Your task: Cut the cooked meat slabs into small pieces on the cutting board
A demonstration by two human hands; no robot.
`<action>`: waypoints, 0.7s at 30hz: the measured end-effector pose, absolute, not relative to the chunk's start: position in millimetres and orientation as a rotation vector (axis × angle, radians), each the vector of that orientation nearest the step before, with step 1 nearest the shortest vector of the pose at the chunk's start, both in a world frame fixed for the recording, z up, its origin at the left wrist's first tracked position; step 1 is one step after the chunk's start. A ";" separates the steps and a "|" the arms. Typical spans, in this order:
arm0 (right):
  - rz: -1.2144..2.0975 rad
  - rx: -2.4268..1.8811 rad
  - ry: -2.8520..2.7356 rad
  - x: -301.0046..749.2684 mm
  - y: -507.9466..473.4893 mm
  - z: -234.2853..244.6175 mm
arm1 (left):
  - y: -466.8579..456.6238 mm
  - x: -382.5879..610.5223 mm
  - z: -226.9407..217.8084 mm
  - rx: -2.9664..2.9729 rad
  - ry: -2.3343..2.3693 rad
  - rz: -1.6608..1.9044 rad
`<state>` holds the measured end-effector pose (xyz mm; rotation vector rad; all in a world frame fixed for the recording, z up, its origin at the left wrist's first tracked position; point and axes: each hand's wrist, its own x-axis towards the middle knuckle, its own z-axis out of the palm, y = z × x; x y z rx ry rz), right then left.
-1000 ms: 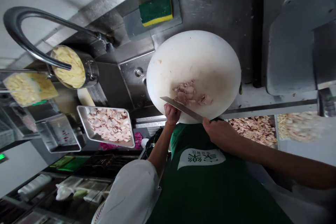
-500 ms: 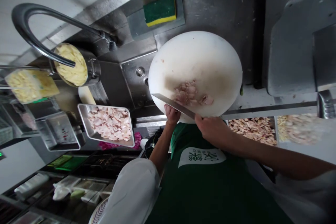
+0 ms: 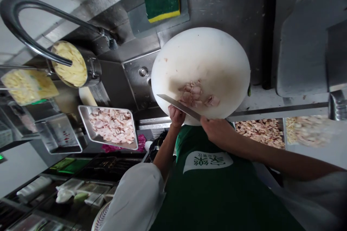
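Observation:
A round white cutting board [image 3: 200, 50] fills the middle of the view. Pale pink pieces of meat [image 3: 192, 94] lie in a loose pile near its front edge, with a smaller bit just to their right. My right hand [image 3: 217, 131] is wrapped round the handle of a knife [image 3: 177, 105], whose blade points left across the board in front of the pile. Close to the blade's near side, my left hand [image 3: 177, 116] is closed at the board's front edge. What its fingers hold, if anything, is hidden.
Left of the board are a metal tray [image 3: 86, 130] of cut meat, a sink [image 3: 139, 90], a curved faucet [image 3: 54, 11] and a pot [image 3: 93, 66] of yellowish slices. Behind lies a green-yellow sponge [image 3: 162, 5]. A container of chopped meat [image 3: 260, 132] sits at right.
The whole view has shifted slightly, with surroundings appearing a little higher and further left. Both hands and the knife keep nearly the same place over the board.

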<state>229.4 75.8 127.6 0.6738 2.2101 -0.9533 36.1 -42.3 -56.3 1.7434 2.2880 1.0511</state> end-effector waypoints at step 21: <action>-0.941 0.640 2.135 225.7 77.9 139.1 | -49.6 37.0 -59.7 1.771 2.334 0.988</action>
